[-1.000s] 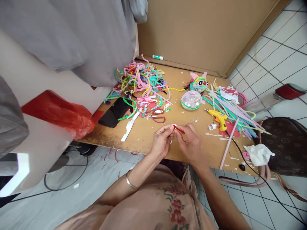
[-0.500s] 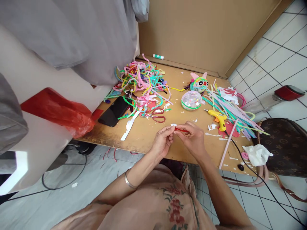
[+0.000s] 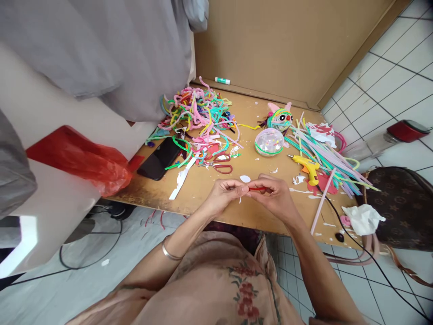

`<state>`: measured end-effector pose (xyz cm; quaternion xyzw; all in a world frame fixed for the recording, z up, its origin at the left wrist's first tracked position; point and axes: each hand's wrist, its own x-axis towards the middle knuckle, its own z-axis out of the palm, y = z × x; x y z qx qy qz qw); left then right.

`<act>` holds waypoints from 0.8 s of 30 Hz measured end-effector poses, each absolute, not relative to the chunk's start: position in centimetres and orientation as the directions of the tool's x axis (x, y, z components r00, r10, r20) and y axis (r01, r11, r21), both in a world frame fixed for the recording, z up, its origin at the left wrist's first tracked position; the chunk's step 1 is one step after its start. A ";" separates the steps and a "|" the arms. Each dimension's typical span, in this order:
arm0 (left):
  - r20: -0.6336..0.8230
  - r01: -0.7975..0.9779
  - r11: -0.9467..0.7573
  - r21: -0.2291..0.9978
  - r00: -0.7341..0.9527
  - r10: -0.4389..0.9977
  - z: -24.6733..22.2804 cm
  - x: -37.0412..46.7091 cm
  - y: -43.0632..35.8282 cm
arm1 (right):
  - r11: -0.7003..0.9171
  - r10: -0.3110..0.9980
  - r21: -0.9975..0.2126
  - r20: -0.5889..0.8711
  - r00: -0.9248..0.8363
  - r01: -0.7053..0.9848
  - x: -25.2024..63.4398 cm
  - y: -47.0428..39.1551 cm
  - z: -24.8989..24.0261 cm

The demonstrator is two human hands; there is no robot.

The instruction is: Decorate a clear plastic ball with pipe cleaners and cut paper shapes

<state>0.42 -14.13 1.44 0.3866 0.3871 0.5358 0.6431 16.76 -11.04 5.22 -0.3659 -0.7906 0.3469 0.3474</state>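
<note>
Both hands meet above the table's front edge, fingertips touching. My right hand (image 3: 270, 192) is closed in a pinch on a thin red strip (image 3: 257, 188), mostly hidden by the fingers; its material is hard to make out. My left hand (image 3: 226, 192) pinches with thumb and forefinger at the strip's left end. A small white paper oval (image 3: 245, 179) lies just beyond the fingertips, and a white sliver shows below them. Red-handled scissors (image 3: 223, 169) lie beyond my left hand. A clear round bowl (image 3: 269, 142) with a green band stands further back.
A heap of colourful pipe cleaners (image 3: 199, 108) covers the back left, near a black phone (image 3: 158, 160). At right are a yellow glue gun (image 3: 306, 166) with its cord, loose pipe cleaners (image 3: 328, 153) and crumpled tissue (image 3: 363, 219). A decorated ball (image 3: 280, 119) and glue stick (image 3: 222, 81) are behind.
Both hands have shifted slightly, with the left fingers straightened from a curl and the wrist turned. The white oval beyond the fingertips now shows more fully.
</note>
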 end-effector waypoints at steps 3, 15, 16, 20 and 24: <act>-0.052 -0.377 0.047 0.925 -0.003 0.999 0.8 0.3 -14.3 | 0.458 0.822 -0.829 0.259 -0.508 0.319 16.6 -11.1 5.2; 0.032 -0.124 -0.047 0.991 -0.125 0.992 -1.7 0.3 -16.0 | 0.731 0.628 -0.476 0.189 -0.755 0.489 11.8 -3.8 3.9; 0.039 -0.110 -0.052 0.993 -0.115 0.993 -1.7 0.3 -16.0 | 0.762 0.598 -0.432 0.180 -0.781 0.483 10.8 -3.2 3.5; 0.055 -0.108 -0.066 0.992 -0.100 0.993 -1.5 0.2 -16.0 | 0.838 0.512 -0.272 0.092 -0.854 0.474 7.8 -1.9 1.9; 0.001 -0.193 -0.020 0.981 -0.099 0.995 -1.3 -0.2 -15.9 | 0.829 0.538 -0.229 0.070 -0.840 0.511 7.7 -1.3 1.6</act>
